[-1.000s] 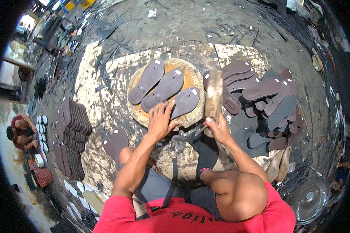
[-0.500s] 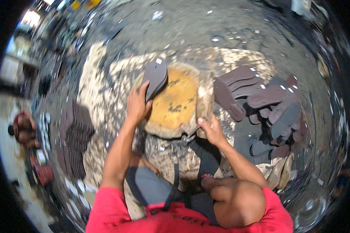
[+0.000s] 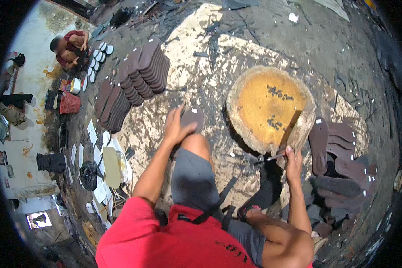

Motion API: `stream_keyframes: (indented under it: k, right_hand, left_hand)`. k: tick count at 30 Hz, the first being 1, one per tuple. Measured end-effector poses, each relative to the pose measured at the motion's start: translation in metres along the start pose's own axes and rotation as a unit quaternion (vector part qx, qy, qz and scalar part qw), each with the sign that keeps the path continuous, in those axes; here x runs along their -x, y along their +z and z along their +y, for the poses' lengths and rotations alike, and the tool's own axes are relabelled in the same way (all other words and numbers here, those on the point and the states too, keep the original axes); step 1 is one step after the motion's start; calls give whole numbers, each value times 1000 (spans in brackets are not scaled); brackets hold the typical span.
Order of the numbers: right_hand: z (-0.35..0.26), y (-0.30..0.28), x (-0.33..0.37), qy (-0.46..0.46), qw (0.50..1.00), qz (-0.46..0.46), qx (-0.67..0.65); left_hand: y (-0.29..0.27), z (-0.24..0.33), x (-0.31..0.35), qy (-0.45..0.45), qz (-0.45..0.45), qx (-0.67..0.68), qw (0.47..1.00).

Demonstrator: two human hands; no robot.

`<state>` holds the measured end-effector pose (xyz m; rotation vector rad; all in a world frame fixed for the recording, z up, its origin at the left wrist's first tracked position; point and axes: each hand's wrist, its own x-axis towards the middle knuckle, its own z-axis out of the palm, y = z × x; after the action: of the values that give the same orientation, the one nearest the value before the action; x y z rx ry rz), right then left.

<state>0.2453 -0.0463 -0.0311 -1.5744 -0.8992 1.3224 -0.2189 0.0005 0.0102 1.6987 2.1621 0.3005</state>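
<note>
My left hand (image 3: 177,128) grips a dark brown shoe sole (image 3: 192,117) bearing a small white tag, just above my bent knee. To the right stands a round chopping block (image 3: 250,100) with a yellow top, small black bits scattered over it. At its near right edge my right hand (image 3: 293,164) is closed around the lower end of a thick wooden club (image 3: 303,127). A thin metal tool (image 3: 274,157) sticks out leftward from the same hand; its shape is partly hidden.
Stacked brown soles (image 3: 149,67) stand at the far left, beside another row of soles (image 3: 114,107). More loose soles (image 3: 339,138) lie right of the block. A red basket (image 3: 70,102) and a seated person (image 3: 71,48) are further left. Pale sheets (image 3: 100,156) litter the left floor.
My left hand has carried the sole from over the block leftward, to beside my knee. My right hand stays at the block with the club. The view has turned left.
</note>
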Motion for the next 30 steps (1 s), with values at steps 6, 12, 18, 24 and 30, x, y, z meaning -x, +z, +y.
stream_keyframes:
  k: [6, 12, 18, 24, 30]
  right_hand:
    - [-1, 4, -8, 54, 998, -8, 16]
    - [-1, 0, -1, -53, 994, -20, 93]
    - [3, 8, -3, -3, 997, -19, -81]
    - [2, -8, 8, -12, 997, 19, -76]
    - [-20, -30, 17, -17, 999, 30, -4]
  left_hand:
    - [50, -127, 122, 20, -11, -29, 999]
    - [55, -107, 103, -51, 94, 26, 994]
    - [10, 58, -36, 265, 95, 61, 958]
    - [58, 196, -105, 405, -59, -47, 911]
    - [71, 192, -35, 477, -135, -75, 865]
